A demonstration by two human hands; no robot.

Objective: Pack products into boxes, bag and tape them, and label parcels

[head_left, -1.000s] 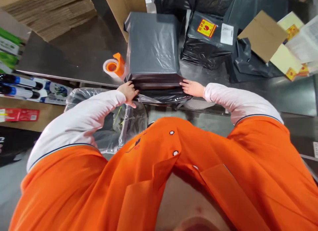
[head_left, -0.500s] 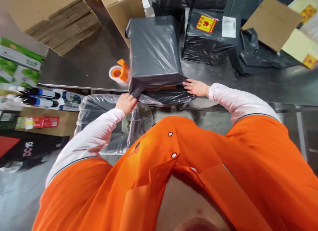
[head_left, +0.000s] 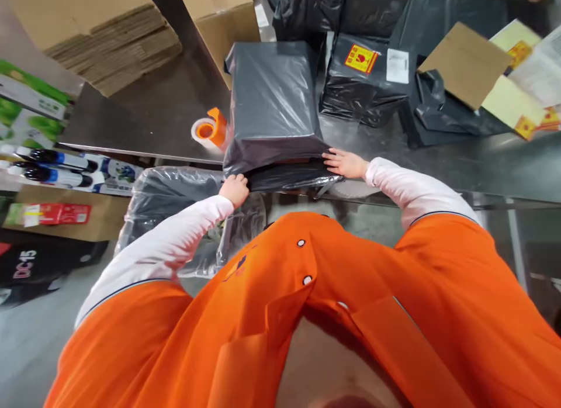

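Note:
A box wrapped in a grey plastic mailer bag (head_left: 272, 101) lies on the steel table (head_left: 144, 118) at its near edge. My left hand (head_left: 235, 189) is closed on the bag's loose open end at the near left corner. My right hand (head_left: 345, 162) lies flat with fingers stretched out, pressing the bag's flap at the near right corner. An orange tape dispenser (head_left: 210, 129) sits just left of the parcel.
Other black wrapped parcels (head_left: 372, 75) with labels stand behind and right. Cardboard pieces (head_left: 467, 60) and yellow stickers lie far right. A bin lined with clear plastic (head_left: 175, 203) stands below the table edge. Flattened cartons (head_left: 100, 34) and a box (head_left: 219, 16) are at back left.
My left hand pulled the bag's loose end down off the table edge, then came back up to the parcel's near left corner. My right hand stayed on the flap.

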